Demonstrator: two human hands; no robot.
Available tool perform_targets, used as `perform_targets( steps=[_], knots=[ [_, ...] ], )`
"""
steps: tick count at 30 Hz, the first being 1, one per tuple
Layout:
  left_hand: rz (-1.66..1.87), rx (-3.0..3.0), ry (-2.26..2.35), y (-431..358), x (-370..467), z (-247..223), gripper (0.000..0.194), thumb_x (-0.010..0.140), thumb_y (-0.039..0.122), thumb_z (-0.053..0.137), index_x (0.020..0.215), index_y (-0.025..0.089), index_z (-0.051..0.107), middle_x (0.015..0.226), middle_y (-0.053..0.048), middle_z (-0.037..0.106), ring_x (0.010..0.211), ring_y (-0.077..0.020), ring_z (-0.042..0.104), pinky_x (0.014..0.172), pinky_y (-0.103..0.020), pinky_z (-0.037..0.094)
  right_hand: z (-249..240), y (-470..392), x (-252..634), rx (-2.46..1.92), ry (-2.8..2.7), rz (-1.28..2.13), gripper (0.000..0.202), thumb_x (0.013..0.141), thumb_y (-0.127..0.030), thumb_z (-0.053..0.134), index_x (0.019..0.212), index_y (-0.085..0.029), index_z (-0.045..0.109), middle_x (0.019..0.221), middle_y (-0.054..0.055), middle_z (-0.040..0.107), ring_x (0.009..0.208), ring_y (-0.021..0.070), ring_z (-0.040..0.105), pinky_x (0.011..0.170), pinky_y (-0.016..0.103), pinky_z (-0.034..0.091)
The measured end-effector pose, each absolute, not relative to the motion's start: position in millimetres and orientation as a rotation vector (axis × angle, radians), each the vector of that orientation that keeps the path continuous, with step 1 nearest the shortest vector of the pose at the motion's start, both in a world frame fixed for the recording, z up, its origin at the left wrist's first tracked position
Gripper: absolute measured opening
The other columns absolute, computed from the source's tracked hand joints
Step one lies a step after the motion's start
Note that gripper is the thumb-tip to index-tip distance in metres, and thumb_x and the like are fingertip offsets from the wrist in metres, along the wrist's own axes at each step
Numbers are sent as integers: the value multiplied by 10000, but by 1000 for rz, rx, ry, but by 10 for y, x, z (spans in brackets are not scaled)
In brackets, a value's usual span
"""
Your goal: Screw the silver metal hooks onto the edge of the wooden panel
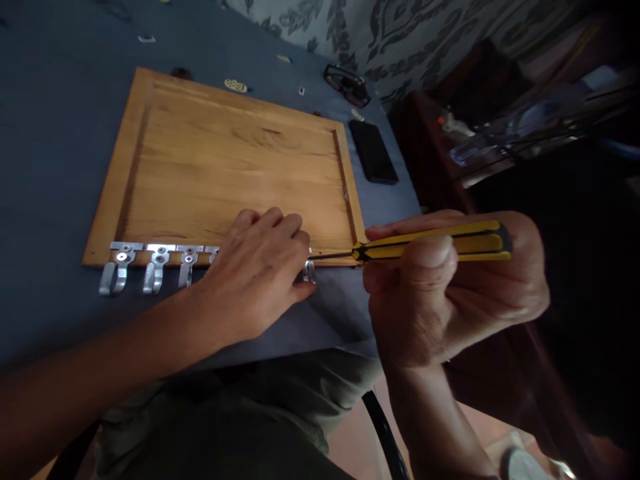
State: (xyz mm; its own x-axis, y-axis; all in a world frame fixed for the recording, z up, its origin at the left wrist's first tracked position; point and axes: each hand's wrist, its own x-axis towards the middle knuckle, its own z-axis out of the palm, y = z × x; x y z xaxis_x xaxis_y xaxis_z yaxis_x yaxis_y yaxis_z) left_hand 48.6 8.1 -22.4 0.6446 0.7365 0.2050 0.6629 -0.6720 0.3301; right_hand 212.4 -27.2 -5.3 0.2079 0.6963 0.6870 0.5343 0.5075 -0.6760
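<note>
A framed wooden board (pixel 240 153) lies flat, with metal coat hooks (pixel 156 270) in a row along its near edge. My left hand (pixel 260 267) is closed over that edge, hiding part of the row. Its thumb and curled fingers are at the rightmost hook (pixel 310 271), of which only a bit shows. In my right hand (pixel 450 293) is a screwdriver (pixel 430 244) with a yellow and black handle, gripped between thumb and fingers. The shaft points left along the board's edge, and its tip ends by the left fingers; whether it sits in a screw is hidden.
The board rests on a blue-grey covered table (pixel 55 147). A black phone (pixel 374 152) lies right of it, with dark-framed glasses (pixel 347 85) behind. Dark furniture (pixel 425 133) with clutter stands at the right. My legs (pixel 240 407) are under the near edge.
</note>
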Motion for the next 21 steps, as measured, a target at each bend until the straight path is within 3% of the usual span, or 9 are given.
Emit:
perform_targets(
  steps=[3,5,21],
  knots=[
    [466,2640,1142,82,492,-216,282,873,404,828,892,158,693,942,-75,675,1044,-322,674,868,-439,488,-56,-250,2052,-1098,-1305,68,287,950,-501,744,830,-246,688,716,-68,718,386,70,483,392,280,350],
    [474,2637,1142,80,495,-211,281,875,410,823,898,160,697,948,-73,678,1043,-314,668,871,-429,482,-62,-233,2013,-1064,-1221,59,294,945,-511,745,853,-235,706,744,-48,730,395,69,491,369,276,316],
    [345,2609,1165,98,523,-163,290,865,421,831,912,156,723,953,-88,679,1059,-343,674,891,-463,500,-115,-229,2093,-1152,-1306,75,337,996,-518,678,835,-221,678,763,-41,737,427,63,527,408,270,384]
  ],
)
